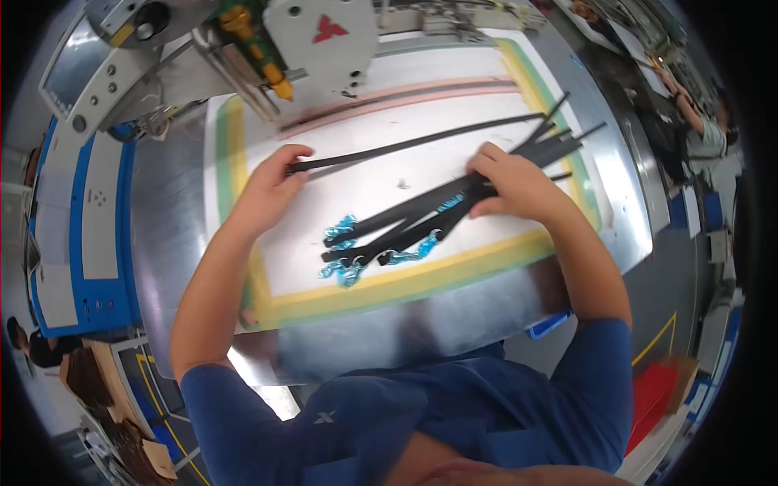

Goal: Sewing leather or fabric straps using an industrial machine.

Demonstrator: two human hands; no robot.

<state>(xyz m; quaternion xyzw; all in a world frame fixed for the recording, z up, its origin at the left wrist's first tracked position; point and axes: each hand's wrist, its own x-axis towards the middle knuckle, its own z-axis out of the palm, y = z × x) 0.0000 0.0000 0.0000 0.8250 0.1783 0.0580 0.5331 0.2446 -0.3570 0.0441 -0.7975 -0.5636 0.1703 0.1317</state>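
Note:
A single narrow black strap point(413, 141) stretches across the white work surface, its left end pinched between the thumb and fingers of my left hand point(271, 190). Its far right end lies by the tails of a bundle of black straps point(417, 211). My right hand point(523, 188) is closed over the middle of that bundle, thumb on the near side and fingers on the far side. At the bundle's left ends are shiny metal-looking fittings point(344, 228) covered in blue clear film; their exact kind cannot be made out.
Yellow and green tape point(405, 285) borders the white surface on a metal table point(174, 243). Behind stands a sewing-type machine head point(320, 49), with a pink-edged slot point(405, 99) before it. A blue cabinet point(101, 235) stands left. Another person point(705, 134) works far right.

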